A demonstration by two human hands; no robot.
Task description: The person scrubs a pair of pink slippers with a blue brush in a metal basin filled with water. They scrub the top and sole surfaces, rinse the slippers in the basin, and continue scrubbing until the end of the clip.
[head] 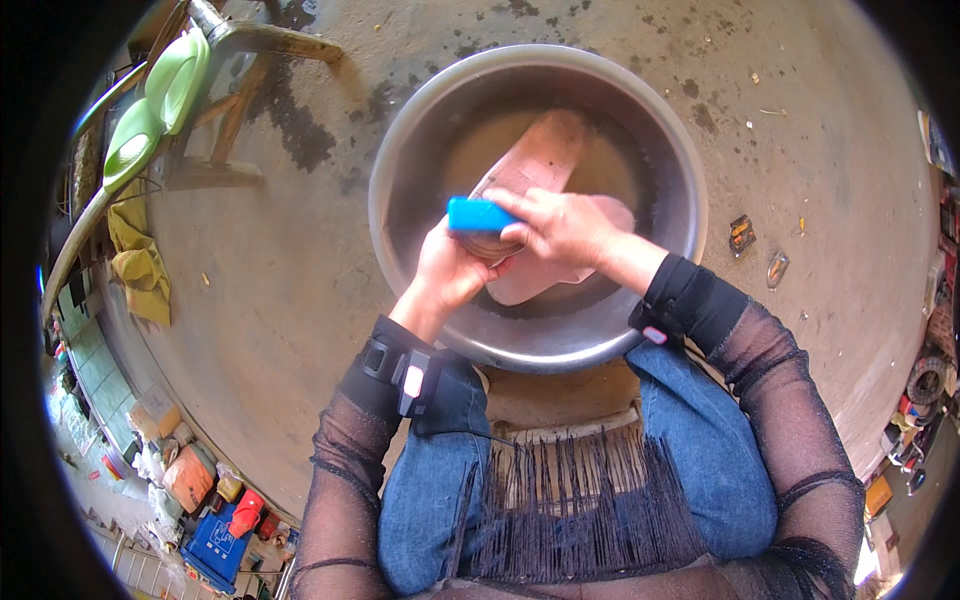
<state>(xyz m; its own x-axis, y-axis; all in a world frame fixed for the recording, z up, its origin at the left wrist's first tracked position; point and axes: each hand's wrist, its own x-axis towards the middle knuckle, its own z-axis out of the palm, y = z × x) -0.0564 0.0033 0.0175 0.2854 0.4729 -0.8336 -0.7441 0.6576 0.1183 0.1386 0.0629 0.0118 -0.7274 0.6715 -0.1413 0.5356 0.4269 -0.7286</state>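
A wide metal basin [694, 176] stands on the floor between my knees, with some murky water in its bottom. My left hand [448, 266] grips the near end of a pink slipper [546, 150], which slants up and to the right over the basin. Its surface looks brownish and soiled towards both ends. In my right hand [574, 231] is a blue-backed brush [474, 215], laid across the slipper's near end; its bristles are mostly hidden. Another pale pink slipper [517, 283] lies lower in the basin, partly covered by my hands.
Light green slippers [176, 79] rest on a wooden frame [277, 39] at upper left, above a yellow cloth [142, 255]. Wrappers [741, 234] litter the floor to the right. A blue box [217, 544] and bags crowd the lower left. Wet patches mark the concrete.
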